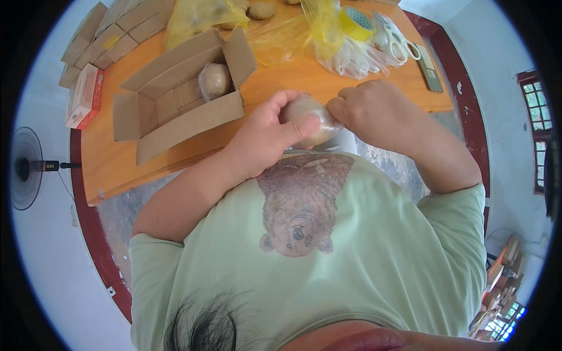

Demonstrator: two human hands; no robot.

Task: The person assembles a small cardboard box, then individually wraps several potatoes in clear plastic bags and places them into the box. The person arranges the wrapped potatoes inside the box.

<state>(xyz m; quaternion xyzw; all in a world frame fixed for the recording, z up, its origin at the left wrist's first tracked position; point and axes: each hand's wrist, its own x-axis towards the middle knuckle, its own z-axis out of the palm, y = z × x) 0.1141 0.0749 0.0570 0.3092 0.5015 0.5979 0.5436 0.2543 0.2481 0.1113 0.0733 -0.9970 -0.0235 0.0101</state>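
My left hand point(274, 127) is wrapped around a round, pale tan item point(314, 112) in shiny clear plastic film, held just off the table's front edge. At its right side, my right hand point(364, 109) has its fingers curled in, pinching at the film's end; the fingertips are partly hidden. To the left stands an open cardboard box point(175, 101) with its flaps spread. Inside it, towards the right end, lies another film-wrapped round item point(215, 82).
Yellow plastic bags point(206, 19) and brown round items point(261, 10) lie at the back of the orange table point(105, 166). Yellow tape point(356, 24), white-handled scissors point(393, 44) and clear bags point(351, 57) are at right. Boxes point(127, 26) stand back left, a red-white box point(85, 96) nearer.
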